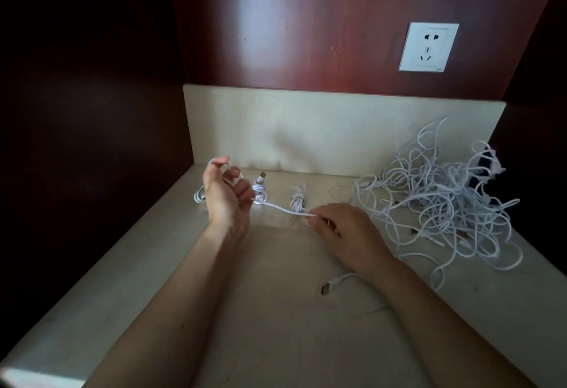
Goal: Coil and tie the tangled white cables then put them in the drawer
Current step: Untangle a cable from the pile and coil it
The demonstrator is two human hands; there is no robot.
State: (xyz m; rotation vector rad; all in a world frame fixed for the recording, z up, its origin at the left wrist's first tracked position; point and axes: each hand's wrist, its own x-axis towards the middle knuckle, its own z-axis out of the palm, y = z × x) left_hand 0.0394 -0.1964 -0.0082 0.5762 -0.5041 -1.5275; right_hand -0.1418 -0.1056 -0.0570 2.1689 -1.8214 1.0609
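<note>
Pale counter [260, 320]: three tied coils [297, 201] done, big tangle [445, 197] left; left hand [227, 200] grips, right hand [340, 228] pinches one cable [277, 207].

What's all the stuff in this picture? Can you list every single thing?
tangled cables: one big pile, white, right side of the counter
coiled bundles: three, white, in a row at the back, one partly behind the left hand
held cable: one, white, stretched between both hands
loose plug: one, white with a metal tip, on the counter near the right forearm
wall socket: one, white, upper right on the wall
counter: one, cream, under everything
wall panel: one, reddish-brown, behind the counter
hands: two; left hand has the cable looped round its fingers, right hand pinches it
</note>
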